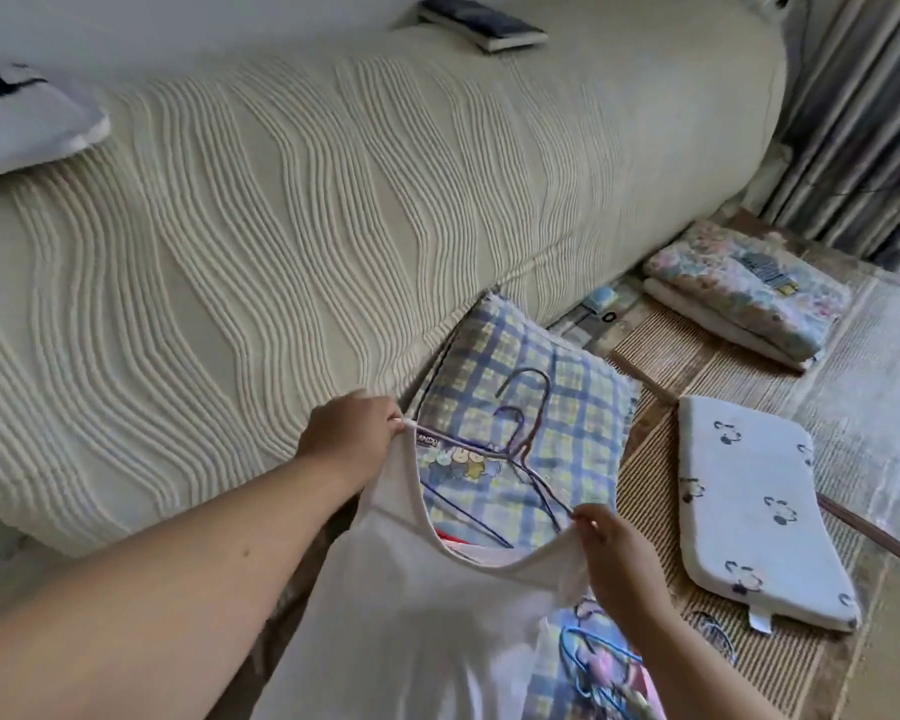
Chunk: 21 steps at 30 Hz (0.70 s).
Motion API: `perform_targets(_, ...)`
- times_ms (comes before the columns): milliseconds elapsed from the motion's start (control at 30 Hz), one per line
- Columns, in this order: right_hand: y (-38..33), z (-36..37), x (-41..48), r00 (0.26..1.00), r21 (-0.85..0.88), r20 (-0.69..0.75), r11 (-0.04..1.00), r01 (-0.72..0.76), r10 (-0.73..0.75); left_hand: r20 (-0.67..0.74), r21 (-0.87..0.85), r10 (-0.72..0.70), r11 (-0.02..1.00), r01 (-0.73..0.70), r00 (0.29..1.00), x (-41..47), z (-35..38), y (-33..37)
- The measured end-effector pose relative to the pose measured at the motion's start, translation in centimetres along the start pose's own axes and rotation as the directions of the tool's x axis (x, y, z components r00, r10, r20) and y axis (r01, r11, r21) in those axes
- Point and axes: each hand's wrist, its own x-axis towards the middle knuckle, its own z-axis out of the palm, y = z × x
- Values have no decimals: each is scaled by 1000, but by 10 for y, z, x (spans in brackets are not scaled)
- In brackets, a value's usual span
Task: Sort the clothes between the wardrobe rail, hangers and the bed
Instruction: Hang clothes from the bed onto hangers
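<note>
I hold a white sleeveless top [417,615] spread out in front of me. My left hand [349,428] pinches its left shoulder strap, and my right hand [614,548] pinches the right one. Behind the neckline lie two thin wire hangers [528,439], dark and blue, on a blue-and-yellow checked cloth [567,407]. More clothes with a blue hanger [593,652] show under the top at the bottom. The bed [281,226], with its ribbed cream cover, runs along the left.
A folded floral blanket [744,288] and a white cushion with small prints [754,511] lie on the woven mat at right. A book [481,23] rests on the bed's far side, a pillow [22,116] at its left. Curtains [863,111] hang at the right.
</note>
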Motion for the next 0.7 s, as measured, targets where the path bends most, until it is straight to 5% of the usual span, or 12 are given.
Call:
perform_targets(200,56,45,68,966,-128,169,976,-178,198,251,67,-76,996,61,965,55,97,-11)
perform_targets(400,58,55,101,973,-132,144,978,-160,178,183,167,-212,969,182,960,76,114,1)
perform_targets(700,37,30,32,969,-481,229,854,197,-95,481,255,39,950,-182,876,-12,102,55)
